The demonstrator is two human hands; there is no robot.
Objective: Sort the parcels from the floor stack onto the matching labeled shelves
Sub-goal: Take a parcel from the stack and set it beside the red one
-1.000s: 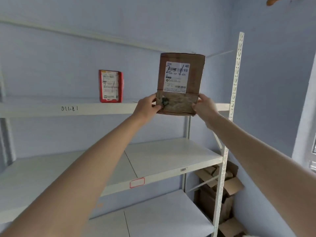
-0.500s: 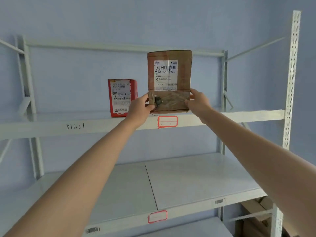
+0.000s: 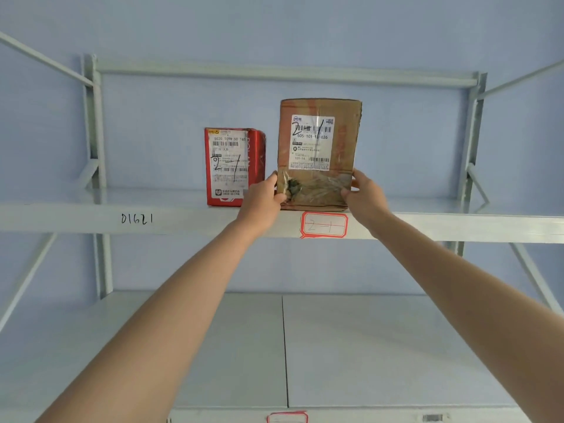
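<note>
You have the brown cardboard parcel [image 3: 319, 151] standing upright at the front edge of the upper shelf [image 3: 91, 219], its base level with the shelf lip and its white shipping label [image 3: 312, 141] facing you, with "2-1" written across it in black marker. Your left hand [image 3: 264, 198] grips the parcel's lower left corner, thumb curled onto the taped front face, and your right hand [image 3: 364, 195] grips the lower right corner, fingers wrapped round the side edge; the two hands sit apart, one on each side of the box. Whether the parcel's weight already rests on the shelf cannot be told. Directly below it, on the shelf's front rail, is a red-bordered tag [image 3: 324, 225] marked "2-1". Just beside the parcel on its left stands a red parcel [image 3: 233, 166], also upright, with a label bearing a handwritten "2-1"; your left hand partly covers its lower right corner. Further left, the rail carries the handwritten "01621" [image 3: 136, 218]. Beneath is a lower shelf [image 3: 381, 346] with another red-bordered tag [image 3: 287, 418] on its front edge.
</note>
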